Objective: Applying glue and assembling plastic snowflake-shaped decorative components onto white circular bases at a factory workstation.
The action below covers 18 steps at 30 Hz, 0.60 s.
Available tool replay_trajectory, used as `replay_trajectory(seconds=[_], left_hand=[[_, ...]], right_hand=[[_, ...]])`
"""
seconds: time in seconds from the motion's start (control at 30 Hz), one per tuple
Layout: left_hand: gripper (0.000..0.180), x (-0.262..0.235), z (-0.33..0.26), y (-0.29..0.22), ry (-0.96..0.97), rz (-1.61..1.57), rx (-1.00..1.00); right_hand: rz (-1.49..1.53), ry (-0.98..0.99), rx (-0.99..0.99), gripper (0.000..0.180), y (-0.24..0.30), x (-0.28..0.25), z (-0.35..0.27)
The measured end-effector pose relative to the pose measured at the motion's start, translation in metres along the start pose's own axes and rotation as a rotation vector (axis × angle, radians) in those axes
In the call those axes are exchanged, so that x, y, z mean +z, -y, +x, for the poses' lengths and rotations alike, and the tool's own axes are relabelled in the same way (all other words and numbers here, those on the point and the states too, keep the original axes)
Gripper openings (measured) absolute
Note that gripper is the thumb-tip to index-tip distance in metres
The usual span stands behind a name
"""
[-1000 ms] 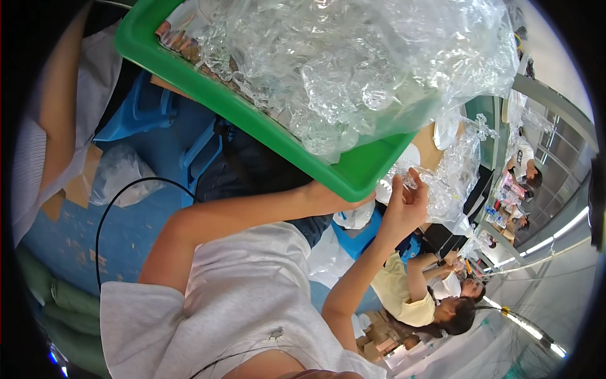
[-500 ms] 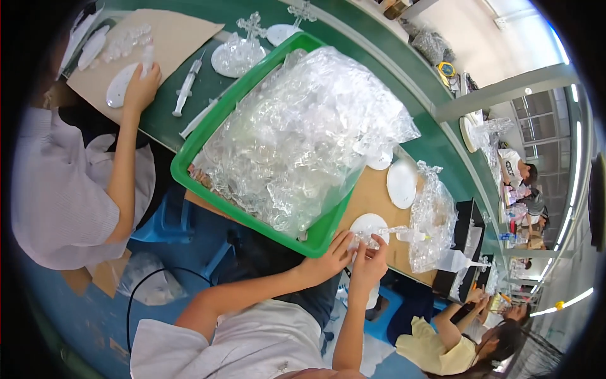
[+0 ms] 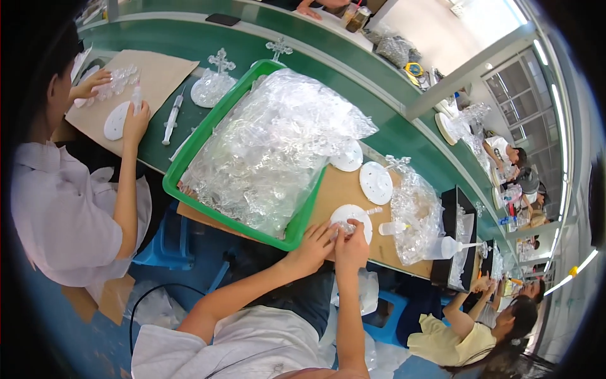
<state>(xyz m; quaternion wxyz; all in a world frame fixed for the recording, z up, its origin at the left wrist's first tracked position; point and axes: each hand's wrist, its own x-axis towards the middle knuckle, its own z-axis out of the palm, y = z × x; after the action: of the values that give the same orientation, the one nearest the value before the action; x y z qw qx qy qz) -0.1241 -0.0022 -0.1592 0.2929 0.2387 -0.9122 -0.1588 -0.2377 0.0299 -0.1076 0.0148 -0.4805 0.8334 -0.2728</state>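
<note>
Both my hands meet over the near edge of a white round disc (image 3: 358, 215) on the brown board. My left hand (image 3: 313, 247) comes in from the left, its fingertips closed against a small clear plastic piece (image 3: 343, 226). With thumb and forefinger, my right hand (image 3: 352, 249) pinches the same piece from the right. The fingers partly cover it, so its shape is unclear. Beyond the disc's right edge lies a small clear beaded stick (image 3: 375, 210). A small white squeeze bottle (image 3: 392, 228) lies on its side further right.
A green tray (image 3: 238, 228) heaped with clear plastic wrap (image 3: 278, 148) stands left of the disc. More white discs (image 3: 376, 182), a bagged clear part (image 3: 413, 218), a larger squeeze bottle (image 3: 447, 247) and a black box (image 3: 456, 268) are nearby. A co-worker sits at left beside a syringe (image 3: 173, 119).
The view has shifted, showing more of the far bench. My hands stay together at the disc, fingers slightly moved. The co-worker's other hand now shows over the clear parts at left.
</note>
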Motion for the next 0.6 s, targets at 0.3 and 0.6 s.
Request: replay_trajectory(seconds=[0.3,0.6], left_hand=[[0.077,-0.008,0.006,0.003,0.120,-0.135,0.004],[0.068,-0.011,0.006,-0.003,0.181,-0.092,-0.040]], right_hand=[[-0.131,-0.002,-0.085,0.032,-0.009,0.000,0.017],[-0.108,0.153,0.023,0.032,-0.005,0.000,0.030]])
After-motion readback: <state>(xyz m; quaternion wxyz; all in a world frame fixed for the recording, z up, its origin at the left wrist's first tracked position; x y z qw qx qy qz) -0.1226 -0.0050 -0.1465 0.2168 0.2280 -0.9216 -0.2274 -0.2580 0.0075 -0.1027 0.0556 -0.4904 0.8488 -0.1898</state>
